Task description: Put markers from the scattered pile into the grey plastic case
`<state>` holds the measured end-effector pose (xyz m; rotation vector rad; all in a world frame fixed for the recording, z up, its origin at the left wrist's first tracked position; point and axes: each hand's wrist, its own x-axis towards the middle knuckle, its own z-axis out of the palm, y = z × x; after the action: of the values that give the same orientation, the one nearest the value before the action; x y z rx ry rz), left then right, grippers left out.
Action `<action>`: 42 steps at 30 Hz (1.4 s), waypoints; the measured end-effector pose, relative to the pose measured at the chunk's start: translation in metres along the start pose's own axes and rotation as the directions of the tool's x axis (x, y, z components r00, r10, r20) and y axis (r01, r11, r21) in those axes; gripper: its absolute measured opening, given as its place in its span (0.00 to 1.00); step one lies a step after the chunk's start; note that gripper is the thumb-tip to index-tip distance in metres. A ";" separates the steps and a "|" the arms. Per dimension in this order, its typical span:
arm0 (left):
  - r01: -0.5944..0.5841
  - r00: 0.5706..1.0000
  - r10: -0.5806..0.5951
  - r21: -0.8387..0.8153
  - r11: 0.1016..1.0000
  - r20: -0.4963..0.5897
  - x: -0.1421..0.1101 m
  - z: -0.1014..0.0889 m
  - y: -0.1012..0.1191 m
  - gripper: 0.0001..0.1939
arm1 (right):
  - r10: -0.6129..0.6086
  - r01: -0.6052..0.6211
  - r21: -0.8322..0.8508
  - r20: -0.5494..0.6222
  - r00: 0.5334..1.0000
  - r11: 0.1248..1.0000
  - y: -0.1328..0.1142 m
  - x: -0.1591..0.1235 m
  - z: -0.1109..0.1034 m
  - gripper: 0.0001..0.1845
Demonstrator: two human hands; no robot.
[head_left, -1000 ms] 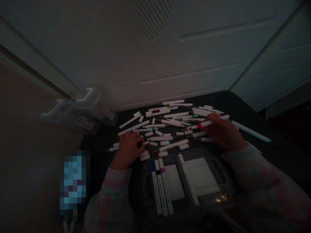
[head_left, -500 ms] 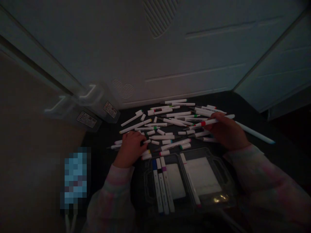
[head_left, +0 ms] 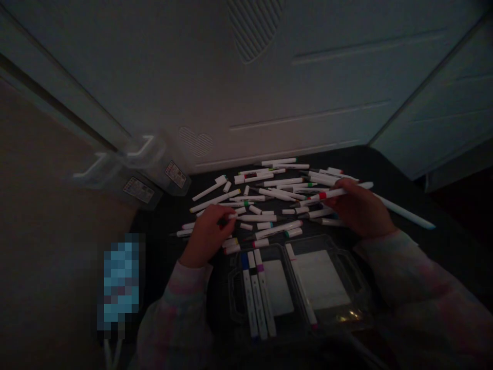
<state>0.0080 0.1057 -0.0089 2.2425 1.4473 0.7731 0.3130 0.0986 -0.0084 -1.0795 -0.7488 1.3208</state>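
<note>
My right hand (head_left: 356, 208) grips a white marker (head_left: 319, 196) with a red band, its thin end directed left over the pile. My left hand (head_left: 210, 234) is closed at the pile's left side, thumb and fingers pinching a small white marker cap (head_left: 231, 216), mostly hidden by the fingers. Between and behind my hands lie several white markers (head_left: 265, 218), some uncapped with grey tips, and loose caps (head_left: 246, 226). Nearer to me, an open clear plastic case (head_left: 234, 303) has three markers (head_left: 257, 295) in its left half and one pink-ended marker (head_left: 302, 288) in its right.
Two clear plastic containers (head_left: 154, 154) with labels stand at the back left. A white panel (head_left: 308, 92) with heart reliefs rises behind the dark tabletop (head_left: 408, 252). A long white stick (head_left: 408, 211) lies at the right. A blurred-out blue object (head_left: 120, 285) is at lower left.
My left hand has shifted slightly up, with its fingers drawn closer around the cap. My right hand and its marker stay nearly still.
</note>
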 end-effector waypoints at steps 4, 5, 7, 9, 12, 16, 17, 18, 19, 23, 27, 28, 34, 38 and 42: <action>0.001 1.000 -0.001 0.009 1.000 0.014 0.000 0.000 0.001 0.07 | -0.006 0.006 0.000 -0.003 1.000 1.000 0.000 0.000 -0.001 0.08; 0.001 1.000 -0.002 0.012 1.000 0.018 0.001 0.000 0.001 0.07 | -0.004 0.004 0.004 -0.007 1.000 1.000 0.001 0.000 -0.001 0.08; 0.001 1.000 -0.001 0.019 1.000 0.028 0.001 0.000 0.001 0.07 | 0.007 -0.007 0.019 -0.012 1.000 1.000 0.001 0.000 -0.001 0.08; 0.008 0.999 -0.009 0.022 1.000 0.050 0.001 0.000 0.000 0.07 | 0.017 -0.016 0.027 -0.012 1.000 1.000 0.001 0.001 -0.001 0.08; 0.029 0.992 -0.032 0.022 0.999 0.120 0.000 0.000 -0.002 0.07 | 0.011 -0.011 0.011 0.005 1.000 1.000 0.001 0.001 -0.001 0.08; 0.046 0.980 -0.055 0.052 0.998 0.192 0.000 -0.001 -0.003 0.08 | 0.000 0.000 -0.011 0.002 1.000 1.000 0.002 0.002 -0.002 0.07; 0.041 0.977 -0.054 0.066 0.997 0.206 0.001 -0.002 -0.004 0.08 | -0.001 0.001 -0.010 -0.004 1.000 1.000 0.002 0.002 -0.002 0.07; 0.035 0.974 -0.052 0.082 0.996 0.219 0.001 -0.002 -0.003 0.08 | -0.003 0.003 -0.008 -0.007 1.000 1.000 0.002 0.002 -0.002 0.07; 0.029 0.971 -0.051 0.098 0.995 0.232 0.002 -0.002 -0.003 0.08 | -0.001 0.001 -0.005 -0.006 1.000 1.000 0.002 0.002 -0.002 0.07; -0.004 0.966 -0.031 0.135 0.991 0.256 0.003 -0.002 -0.003 0.08 | 0.003 -0.003 0.001 -0.010 1.000 1.000 0.003 0.003 -0.002 0.07; -0.046 0.967 0.010 0.138 0.989 0.256 0.003 0.001 -0.006 0.08 | -0.027 0.027 -0.012 0.008 1.000 1.000 0.004 0.004 -0.004 0.06; -0.050 0.967 0.013 0.141 0.989 0.253 0.003 0.001 -0.007 0.08 | -0.028 0.029 -0.013 0.015 0.999 1.000 0.004 0.004 -0.005 0.07; -0.087 0.971 0.053 0.134 0.987 0.233 0.002 0.003 -0.011 0.10 | -0.027 0.028 -0.008 0.031 0.999 1.000 0.004 0.004 -0.004 0.08; -0.089 0.970 0.056 0.132 0.987 0.235 0.002 0.003 -0.009 0.09 | -0.011 0.011 0.007 0.007 1.000 1.000 0.004 0.004 -0.003 0.08; -0.076 0.973 0.045 0.129 0.989 0.225 0.002 0.003 -0.007 0.08 | -0.003 0.003 0.007 -0.005 1.000 1.000 0.004 0.004 -0.003 0.08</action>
<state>0.0054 0.1105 -0.0144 2.3970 1.3669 0.4342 0.3150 0.1016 -0.0136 -1.0751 -0.7415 1.3168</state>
